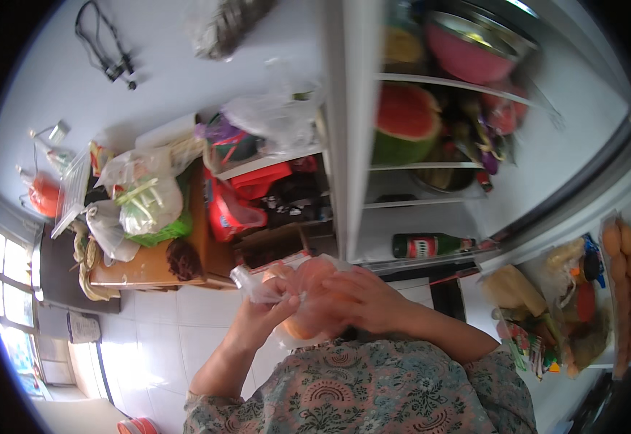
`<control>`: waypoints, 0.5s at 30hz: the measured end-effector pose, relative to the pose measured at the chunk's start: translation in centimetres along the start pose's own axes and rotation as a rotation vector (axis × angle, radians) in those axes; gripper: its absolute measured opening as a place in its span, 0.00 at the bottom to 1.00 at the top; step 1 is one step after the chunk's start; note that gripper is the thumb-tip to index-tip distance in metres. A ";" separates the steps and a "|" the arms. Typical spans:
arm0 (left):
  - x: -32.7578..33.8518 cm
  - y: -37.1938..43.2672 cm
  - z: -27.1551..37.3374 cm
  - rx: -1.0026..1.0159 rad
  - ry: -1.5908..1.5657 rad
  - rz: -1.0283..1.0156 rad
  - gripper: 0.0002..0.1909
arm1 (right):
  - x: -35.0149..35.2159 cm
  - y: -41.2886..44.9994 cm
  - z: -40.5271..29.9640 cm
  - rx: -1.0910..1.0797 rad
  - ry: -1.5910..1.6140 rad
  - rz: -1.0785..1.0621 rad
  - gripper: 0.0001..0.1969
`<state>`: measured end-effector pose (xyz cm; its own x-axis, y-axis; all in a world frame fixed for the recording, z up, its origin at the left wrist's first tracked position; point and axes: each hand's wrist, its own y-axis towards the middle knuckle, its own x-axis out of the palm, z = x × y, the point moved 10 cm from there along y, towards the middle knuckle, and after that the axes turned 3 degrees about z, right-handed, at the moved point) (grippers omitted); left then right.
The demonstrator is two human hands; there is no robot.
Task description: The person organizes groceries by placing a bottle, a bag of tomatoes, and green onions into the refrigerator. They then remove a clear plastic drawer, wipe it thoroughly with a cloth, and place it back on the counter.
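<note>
In front of my chest is a clear plastic bag with several round, orange-red items inside, perhaps fruit or tomatoes. My left hand pinches the gathered neck of the bag, and the twisted end sticks out to the left. Against the bag's right side lies my right hand, its fingers spread over the plastic and slightly blurred. Just beyond the bag stands an open refrigerator. On its shelves are a cut watermelon, a pink bowl and a green glass bottle lying on its side.
The open fridge door at right carries eggs and packets in its racks. To the left, a wooden cabinet bears a green basket and bagged vegetables. A shelf unit adjoins the fridge. White floor tiles lie below.
</note>
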<state>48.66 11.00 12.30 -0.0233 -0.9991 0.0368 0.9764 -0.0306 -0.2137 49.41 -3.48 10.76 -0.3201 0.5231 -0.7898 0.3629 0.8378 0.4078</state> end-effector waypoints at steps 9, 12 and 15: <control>18.0 8.9 1.4 0.231 0.382 -0.128 0.11 | -9.4 -14.4 8.8 0.186 -0.231 0.362 0.41; 20.1 12.8 0.6 0.314 0.378 -0.121 0.08 | -9.7 -16.1 12.1 0.340 -0.285 0.401 0.44; 20.1 17.7 -2.2 0.169 0.326 -0.095 0.07 | -9.7 -16.2 14.6 0.402 -0.245 0.456 0.44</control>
<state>65.04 -9.70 7.11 -0.1559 -0.9503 -0.2695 0.9876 -0.1453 -0.0589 59.43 -24.42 5.13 0.1347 0.7220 -0.6787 0.7290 0.3917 0.5613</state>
